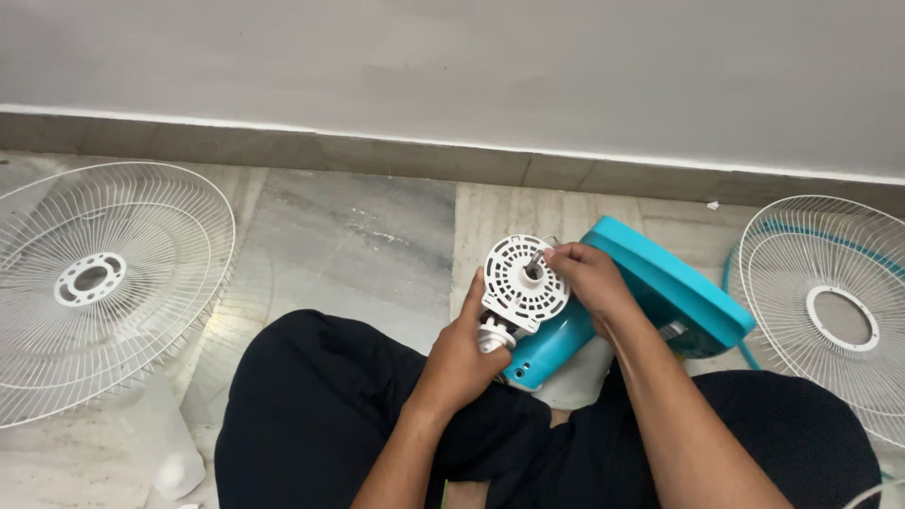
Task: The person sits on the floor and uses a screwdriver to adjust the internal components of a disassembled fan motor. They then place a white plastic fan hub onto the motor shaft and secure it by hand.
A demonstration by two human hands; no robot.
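Note:
A teal table-fan body (pixel 551 347) lies across my lap, its teal base (pixel 674 278) tipped up to the right. At its top sits the white round motor housing (pixel 521 281) with a metal shaft (pixel 534 262) sticking out of its middle. My left hand (pixel 464 353) grips the fan's neck just below the housing, thumb along its left rim. My right hand (pixel 589 275) reaches over from the right, its fingertips pinched on the shaft.
I sit on a marble tile floor against a grey wall. A white wire fan guard (pixel 94 283) lies flat at left, another white guard (pixel 834 306) with a teal rim at right. Translucent fan blades (pixel 160 443) lie at lower left.

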